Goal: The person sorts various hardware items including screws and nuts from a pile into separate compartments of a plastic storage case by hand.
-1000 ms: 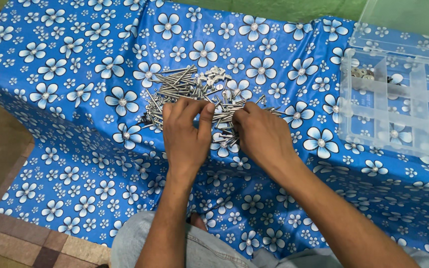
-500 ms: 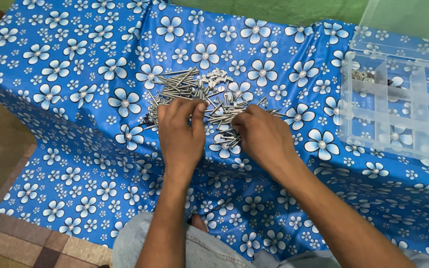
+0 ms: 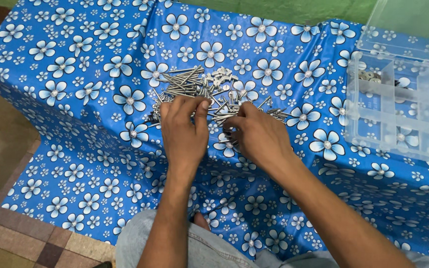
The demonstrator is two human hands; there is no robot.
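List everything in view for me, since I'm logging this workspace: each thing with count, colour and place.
pile of long metal screws and bolts: one heap, too many to count, silver, middle of the cloth
small white plastic pieces: a few, white, far edge of the heap
blue glossy cloth with pale flower print: one, covering the surface
clear plastic compartment box: one, lid open, right side, a few small metal parts in a far compartment
tiled floor: brownish, left
left hand: on the heap, fingers bent
right hand: fingertips in the heap
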